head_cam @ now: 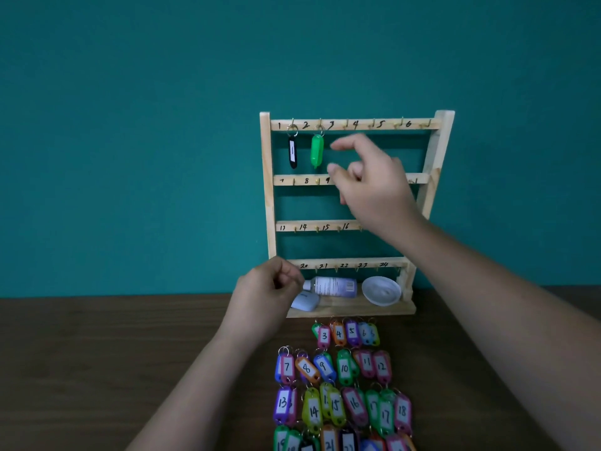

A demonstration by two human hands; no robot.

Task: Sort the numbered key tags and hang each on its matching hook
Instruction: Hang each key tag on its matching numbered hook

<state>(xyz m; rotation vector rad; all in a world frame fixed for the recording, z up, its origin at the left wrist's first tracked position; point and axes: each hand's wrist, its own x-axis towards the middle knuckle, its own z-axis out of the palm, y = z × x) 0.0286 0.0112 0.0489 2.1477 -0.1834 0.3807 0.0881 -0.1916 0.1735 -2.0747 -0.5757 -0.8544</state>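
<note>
A wooden key rack (267,190) stands against the teal wall, with four rails of numbered hooks. A black tag (293,152) hangs on hook 1 and a green tag (317,151) on hook 2. My right hand (370,180) is raised in front of the upper rails, just right of the green tag, fingers loosely spread and holding nothing. My left hand (270,289) hovers by the rack's lower left post with fingers curled; nothing shows in it. Several numbered coloured tags (341,382) lie in ordered rows on the table, tag 3 (324,336) at the top left.
On the rack's bottom shelf lie a small clear bottle (333,286), a white dish (381,290) and a pale blue case (305,302). The dark wooden table (97,353) stretches left and right of the tag rows.
</note>
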